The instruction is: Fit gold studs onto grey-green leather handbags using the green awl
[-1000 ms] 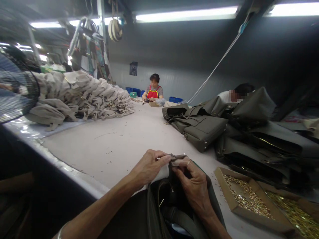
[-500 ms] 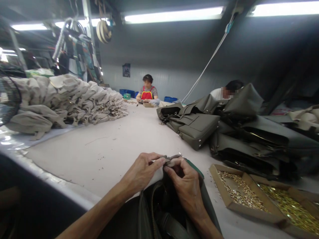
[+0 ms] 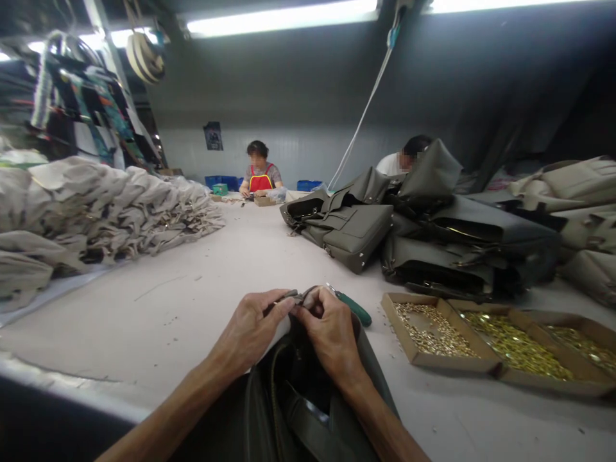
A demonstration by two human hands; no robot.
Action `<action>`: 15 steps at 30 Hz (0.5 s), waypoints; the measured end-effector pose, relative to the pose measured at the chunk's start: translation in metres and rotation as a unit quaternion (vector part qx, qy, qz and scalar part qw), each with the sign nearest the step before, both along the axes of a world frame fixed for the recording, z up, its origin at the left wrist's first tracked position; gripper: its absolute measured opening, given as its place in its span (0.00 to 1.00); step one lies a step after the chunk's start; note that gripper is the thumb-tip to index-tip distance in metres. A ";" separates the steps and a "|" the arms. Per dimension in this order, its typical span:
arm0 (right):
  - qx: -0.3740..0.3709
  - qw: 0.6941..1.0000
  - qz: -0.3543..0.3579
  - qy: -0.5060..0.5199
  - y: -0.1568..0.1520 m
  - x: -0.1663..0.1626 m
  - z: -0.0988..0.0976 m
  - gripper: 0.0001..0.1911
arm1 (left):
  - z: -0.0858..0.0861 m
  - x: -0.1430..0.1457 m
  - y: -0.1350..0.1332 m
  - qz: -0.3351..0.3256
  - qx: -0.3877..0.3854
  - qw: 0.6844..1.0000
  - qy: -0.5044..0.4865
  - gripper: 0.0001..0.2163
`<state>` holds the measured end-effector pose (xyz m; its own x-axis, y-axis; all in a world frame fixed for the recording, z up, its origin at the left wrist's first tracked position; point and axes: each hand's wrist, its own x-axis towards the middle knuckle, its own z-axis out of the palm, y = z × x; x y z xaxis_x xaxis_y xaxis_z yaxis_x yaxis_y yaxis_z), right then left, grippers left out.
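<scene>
A dark olive-grey bag [image 3: 260,410] stands open in front of me, its zipper edge and inside showing. My left hand [image 3: 255,324] pinches a small grey strap end or tab [image 3: 294,296] at the bag's far upper edge. Close against it, my right hand [image 3: 330,327] grips the same edge between thumb and fingers. Whatever small part sits between the fingertips is hidden. Just beyond my right hand lies a tool with a green handle [image 3: 355,309] on the table.
Cardboard trays [image 3: 409,350] of small gold metal fittings stand at right. Behind them is a heap of dark bags [image 3: 360,231]. Pale fabric pieces [image 3: 106,212] are piled at left on the white table [image 3: 192,282]. Two people sit at the far side, one in a red apron [image 3: 260,182].
My view has turned to the right, so the scene has shifted left and a third tray shows more fully. Both hands keep their pinch on the bag's edge.
</scene>
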<state>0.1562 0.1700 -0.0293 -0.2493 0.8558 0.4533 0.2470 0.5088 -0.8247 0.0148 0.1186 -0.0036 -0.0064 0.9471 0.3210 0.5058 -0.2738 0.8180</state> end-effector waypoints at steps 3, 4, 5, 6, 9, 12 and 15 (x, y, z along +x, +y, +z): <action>0.006 0.999 0.014 -0.036 0.004 0.003 0.003 0.08 | 0.003 0.001 -0.001 0.005 -0.026 0.999 0.019 0.12; 0.008 0.998 0.028 -0.049 0.006 0.005 0.005 0.08 | 0.004 0.001 -0.001 0.001 -0.040 0.999 0.019 0.12; 0.010 0.997 0.044 -0.060 0.007 0.007 0.007 0.08 | 0.005 0.001 -0.002 -0.001 -0.052 0.998 0.017 0.12; 0.016 0.996 0.058 -0.070 0.008 0.010 0.011 0.08 | 0.006 0.000 -0.002 -0.001 -0.061 0.998 0.015 0.11; 0.056 0.993 0.058 -0.088 0.008 0.017 0.025 0.08 | 0.008 0.000 -0.004 0.023 -0.078 0.996 -0.033 0.12; 0.141 0.981 0.028 -0.130 0.009 0.021 0.039 0.09 | 0.007 0.001 -0.007 0.051 -0.110 0.984 -0.127 0.15; 0.196 0.947 0.072 -0.245 0.016 0.021 0.044 0.14 | 0.006 0.002 -0.009 0.058 -0.134 0.978 -0.151 0.18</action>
<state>0.1772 0.1859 0.0145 -0.6131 0.5872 0.5286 0.4559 0.8093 -0.3704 0.0164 0.1096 0.0026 -0.1748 0.9842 0.0274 0.2445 0.0164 0.9695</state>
